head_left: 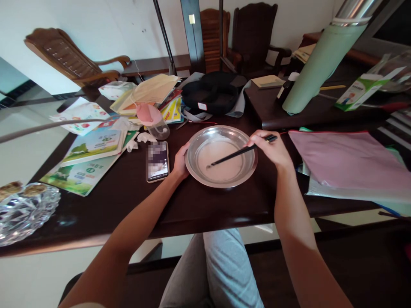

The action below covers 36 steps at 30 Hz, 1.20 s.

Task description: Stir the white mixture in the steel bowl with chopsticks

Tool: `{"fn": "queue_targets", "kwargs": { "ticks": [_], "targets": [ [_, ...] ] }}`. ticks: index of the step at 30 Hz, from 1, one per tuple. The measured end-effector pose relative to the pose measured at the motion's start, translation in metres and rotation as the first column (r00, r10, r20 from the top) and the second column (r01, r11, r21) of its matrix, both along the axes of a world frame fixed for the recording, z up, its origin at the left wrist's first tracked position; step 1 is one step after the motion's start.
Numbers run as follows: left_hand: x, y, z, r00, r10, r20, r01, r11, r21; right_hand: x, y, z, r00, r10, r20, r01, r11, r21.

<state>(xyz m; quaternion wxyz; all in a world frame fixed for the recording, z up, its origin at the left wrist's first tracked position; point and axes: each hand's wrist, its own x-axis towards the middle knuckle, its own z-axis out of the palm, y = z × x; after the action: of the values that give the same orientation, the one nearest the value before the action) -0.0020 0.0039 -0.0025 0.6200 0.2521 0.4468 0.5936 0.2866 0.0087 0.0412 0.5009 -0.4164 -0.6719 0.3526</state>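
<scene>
White wall (96,25), wooden chairs (253,34), dark table (208,205)
</scene>
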Motion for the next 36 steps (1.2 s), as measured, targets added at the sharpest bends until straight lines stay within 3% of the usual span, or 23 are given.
{"fn": "queue_targets", "kwargs": {
  "ticks": [2,5,7,13,17,19,24,26,30,36],
  "targets": [
    [0.000,0.000,0.000,1.000,0.000,0.005,0.000,1.000,-0.003,-0.002,0.001,-0.001,1.000,-0.016,0.002,0.016,1.000,0.023],
    [0.000,0.000,0.000,1.000,0.002,0.002,-0.002,1.000,-0.003,0.006,0.003,-0.003,0.976,-0.205,-0.079,0.209,0.977,0.047],
    [0.000,0.000,-0.001,1.000,0.007,0.000,-0.007,1.000,-0.006,0.011,0.003,-0.003,0.957,-0.257,-0.133,0.263,0.964,0.025],
    [0.000,0.001,-0.001,1.000,-0.006,0.001,0.006,1.000,0.024,0.001,0.000,0.000,1.000,-0.020,-0.020,0.020,1.000,0.006],
    [0.001,0.000,0.001,1.000,-0.012,0.021,0.012,1.000,0.018,0.007,0.002,-0.001,0.972,-0.223,-0.079,0.227,0.973,0.050],
    [0.001,0.000,0.002,1.000,-0.008,0.030,0.008,1.000,0.006,0.011,0.002,-0.001,0.958,-0.263,-0.117,0.270,0.962,0.046],
    [0.001,0.000,0.002,1.000,0.006,0.026,-0.006,1.000,-0.001,0.004,0.001,0.001,1.000,-0.006,0.003,0.006,1.000,0.002],
    [0.001,0.000,0.001,1.000,-0.002,0.023,0.002,1.000,0.009,0.004,0.002,0.000,0.999,-0.043,0.004,0.042,0.999,0.021],
    [0.000,0.001,-0.002,0.999,-0.001,0.032,0.001,1.000,0.008,0.013,0.004,-0.003,0.962,-0.254,-0.105,0.259,0.965,0.046],
    [-0.001,0.000,-0.001,1.000,0.002,0.029,-0.002,1.000,0.010,0.004,0.001,0.000,1.000,-0.023,-0.004,0.023,1.000,-0.002]
  ]
}}
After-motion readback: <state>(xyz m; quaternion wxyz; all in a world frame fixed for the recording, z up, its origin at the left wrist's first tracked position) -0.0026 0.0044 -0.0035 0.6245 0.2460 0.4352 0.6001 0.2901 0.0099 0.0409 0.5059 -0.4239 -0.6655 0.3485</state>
